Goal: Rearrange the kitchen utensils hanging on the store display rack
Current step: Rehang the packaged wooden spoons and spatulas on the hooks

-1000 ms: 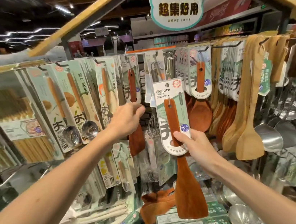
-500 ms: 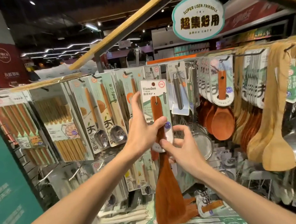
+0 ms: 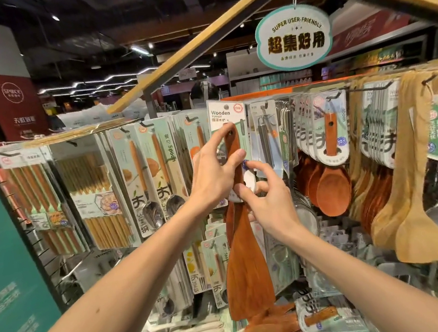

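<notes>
1. Head view, nearest first: both forearms reach up from the lower corners to centre frame. The left hand (image 3: pixel 214 172) holds the wooden turner (image 3: pixel 245 260) by its handle. Its thumb lies across the front and its index finger stretches up the handle; the other fingers are hidden behind the pack.
2. The right hand (image 3: pixel 270 203), just below, pinches the lower edge of the backing card (image 3: pixel 220 112) between thumb and curled forefinger.
3. At centre frame the turner hangs upright, blade down, with the card's top level with the rack's row of hooks. Whether its hole has caught a hook cannot be told.
4. To do this well, I would keep the card square to the rack and let the left index finger guide the hole onto the hook tip. The right hand should steady the bottom so the blade cannot swing, and the pack should slide fully back before either hand lets go.
5. The whisk pack (image 3: pixel 265 137) hangs just right of the card and the spoon packs (image 3: pixel 157 174) hang to its left; either could snag it.
6. Farther right hang wooden spoons (image 3: pixel 333 189), and a hanging sign (image 3: pixel 294 37) sits at upper right.
</notes>
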Available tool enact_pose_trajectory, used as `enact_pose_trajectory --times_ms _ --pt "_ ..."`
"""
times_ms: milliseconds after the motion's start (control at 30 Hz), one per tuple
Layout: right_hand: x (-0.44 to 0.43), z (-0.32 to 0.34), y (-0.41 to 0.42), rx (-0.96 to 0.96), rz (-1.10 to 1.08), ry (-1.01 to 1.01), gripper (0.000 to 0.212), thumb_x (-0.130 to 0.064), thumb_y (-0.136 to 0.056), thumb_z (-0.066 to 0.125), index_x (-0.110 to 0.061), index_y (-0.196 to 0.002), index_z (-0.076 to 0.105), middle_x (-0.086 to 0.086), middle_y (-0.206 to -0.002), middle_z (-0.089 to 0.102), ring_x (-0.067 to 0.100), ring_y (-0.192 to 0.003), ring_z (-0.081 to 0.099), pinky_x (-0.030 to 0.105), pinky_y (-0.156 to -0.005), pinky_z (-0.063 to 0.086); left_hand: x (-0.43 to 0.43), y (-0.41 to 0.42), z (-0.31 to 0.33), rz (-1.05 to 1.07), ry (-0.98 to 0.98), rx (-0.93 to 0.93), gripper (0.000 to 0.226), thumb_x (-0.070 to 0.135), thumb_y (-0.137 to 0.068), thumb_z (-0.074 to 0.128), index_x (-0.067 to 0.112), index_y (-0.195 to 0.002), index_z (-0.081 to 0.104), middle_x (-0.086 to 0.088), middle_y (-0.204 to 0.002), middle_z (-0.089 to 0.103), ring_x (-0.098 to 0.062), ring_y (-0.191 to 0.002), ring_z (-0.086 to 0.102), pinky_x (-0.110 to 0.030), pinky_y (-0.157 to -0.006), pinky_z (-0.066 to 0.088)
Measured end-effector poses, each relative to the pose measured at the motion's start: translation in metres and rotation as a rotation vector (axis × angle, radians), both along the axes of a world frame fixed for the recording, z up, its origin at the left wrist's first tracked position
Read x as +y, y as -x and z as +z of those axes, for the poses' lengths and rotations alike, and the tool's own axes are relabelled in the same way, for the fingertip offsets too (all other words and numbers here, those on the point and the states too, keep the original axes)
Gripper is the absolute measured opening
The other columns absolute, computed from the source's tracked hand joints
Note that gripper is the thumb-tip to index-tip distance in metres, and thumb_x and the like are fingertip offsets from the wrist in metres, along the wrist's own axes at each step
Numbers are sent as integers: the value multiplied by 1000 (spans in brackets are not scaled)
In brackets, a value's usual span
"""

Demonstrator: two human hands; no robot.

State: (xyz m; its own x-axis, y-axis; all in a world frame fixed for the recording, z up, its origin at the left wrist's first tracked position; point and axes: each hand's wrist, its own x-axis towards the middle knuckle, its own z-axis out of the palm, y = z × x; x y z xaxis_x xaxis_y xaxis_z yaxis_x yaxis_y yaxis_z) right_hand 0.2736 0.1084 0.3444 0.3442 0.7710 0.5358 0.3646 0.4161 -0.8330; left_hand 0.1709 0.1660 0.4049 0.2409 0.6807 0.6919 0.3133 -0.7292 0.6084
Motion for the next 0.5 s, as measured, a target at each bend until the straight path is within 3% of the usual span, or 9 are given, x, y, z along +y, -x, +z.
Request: enact_pose_trajectory --times_ms 200,267,367,500 --pt "-2 -10 0 15 13 5 38 -21 -95 65 -39 -124 48 -11 -46 50 6 -37 46 54 -55 56 -2 -1 -6 -6 -16 37 53 22 -94 68 33 -143 50 8 -143 54 -5 -130 44 -23 -107 30" --pt "-3 -8 0 -3 12 -4 38 -22 -95 65 -40 -124 49 -11 -45 48 7 -37 48 50 -56 57 2 1 -8 -17 -5 3 53 23 -94 68 34 -142 50 9 -142 55 -3 -129 44 -31 -113 34" --pt "2 -6 -2 -37 -10 -20 37 -25 -93 66 -40 -124 51 -10 -46 49 11 -39 51 45 -55 57 13 3 -10 -6 9 -33 53 27 -92 69 41 -140 50 13 -141 55 -16 -134 47 -49 -112 39" --pt "15 -9 -5 -46 -48 -17 39 -32 -90 68 -42 -126 53 -12 -49 48 13 -49 50 54 -59 57 17 -1 -5 -15 52 -37 52 26 -93 68 36 -141 51 12 -143 54 -13 -133 48 -46 -111 42"
